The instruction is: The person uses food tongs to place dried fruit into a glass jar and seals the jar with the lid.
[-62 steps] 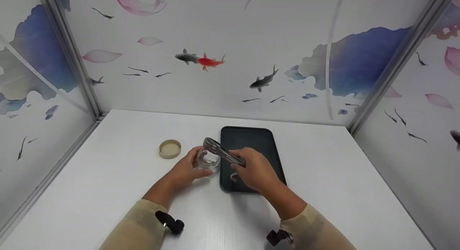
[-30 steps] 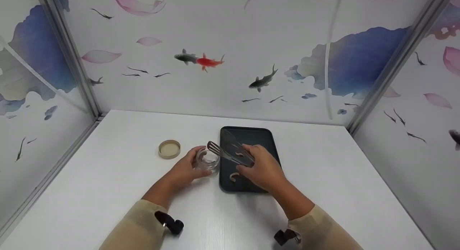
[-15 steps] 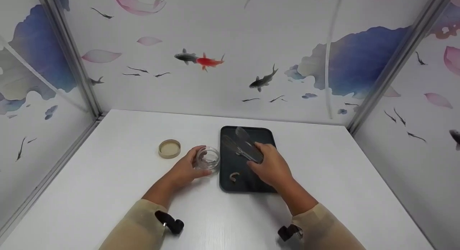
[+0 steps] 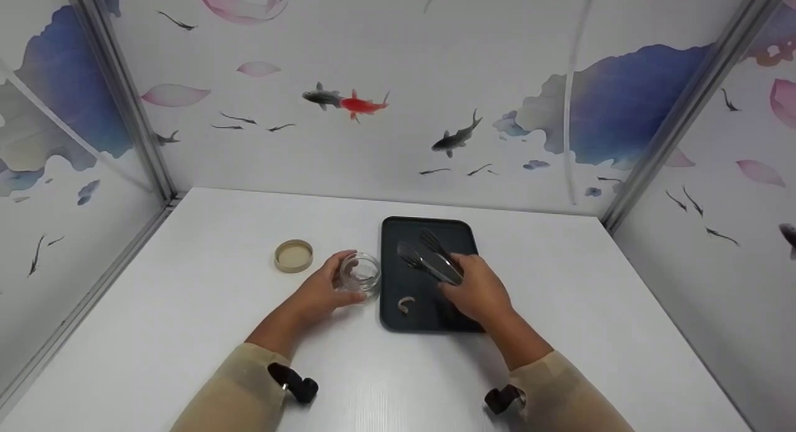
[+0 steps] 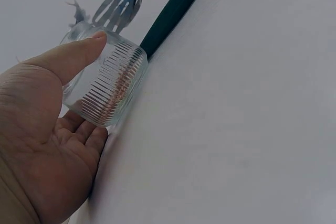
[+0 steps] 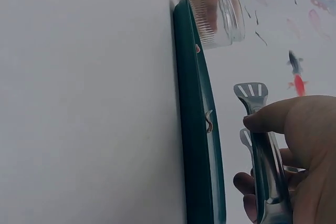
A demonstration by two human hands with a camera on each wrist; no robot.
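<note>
My left hand [image 4: 320, 295] holds a small clear glass jar [image 4: 360, 273] upright on the table, thumb on the near side and fingers behind. Through its ribbed wall, reddish-brown contents [image 5: 122, 90] show in the left wrist view. With thumb and fingers, my right hand [image 4: 477, 289] grips metal tongs [image 6: 273, 174] over the dark green tray [image 4: 398, 323]. The slotted tips stand spread apart, with nothing seen between them. On the tray lies a curled, pale pinkish piece like a shrimp [image 4: 405, 304]. A second small piece [image 6: 209, 121] shows in the right wrist view.
A beige round jar lid [image 4: 293, 256] lies to the left behind my left hand, on the white table [image 4: 205, 295]. The tray's raised rim is right beside the jar. Printed wall panels [image 4: 398, 152] enclose the back and both sides.
My right hand has moved right with the tongs, from above the jar to over the tray. The tongs' arms, close together at first, have spread. My left hand stays on the jar.
</note>
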